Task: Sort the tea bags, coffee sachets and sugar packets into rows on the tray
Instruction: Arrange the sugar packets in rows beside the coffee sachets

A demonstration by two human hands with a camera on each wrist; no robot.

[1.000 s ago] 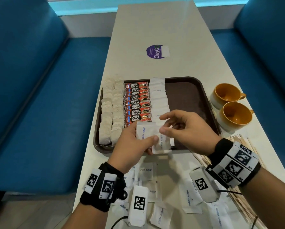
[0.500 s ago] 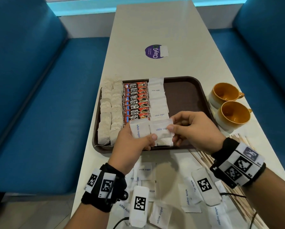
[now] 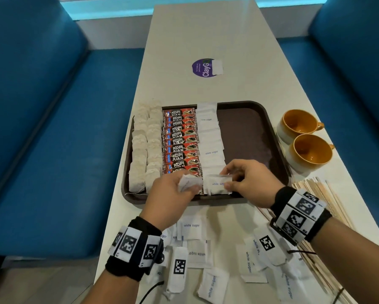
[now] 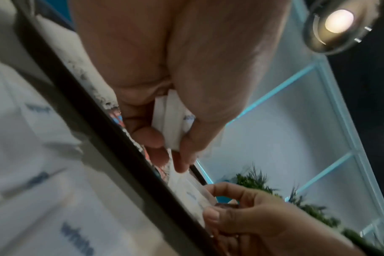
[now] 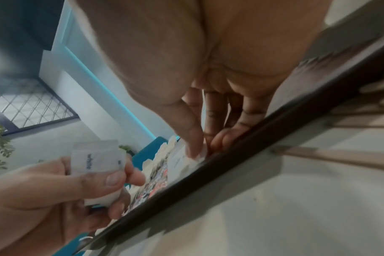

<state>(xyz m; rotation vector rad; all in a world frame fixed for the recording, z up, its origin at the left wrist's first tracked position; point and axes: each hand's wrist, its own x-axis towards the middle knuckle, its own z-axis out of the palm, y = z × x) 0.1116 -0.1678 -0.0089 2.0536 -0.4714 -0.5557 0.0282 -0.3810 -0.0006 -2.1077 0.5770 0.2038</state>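
two hands (image 3: 208, 183) work at the tray (image 3: 247, 128). left fingers (image 5: 112, 180) pinch spare sugar packets (image 3: 188, 183); right fingers (image 3: 228, 184) pinch one packet (image 3: 217, 185) into the sugar row (image 3: 210, 139).

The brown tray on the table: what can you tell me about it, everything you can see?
The brown tray is a dark rectangle with rounded corners and a low raised rim, plastic by its look, lying flat on the pale table. Its left half holds rows of tea bags, red coffee sachets and white sugar packets; its right half is bare. The right hand sets a sugar packet at the near rim.
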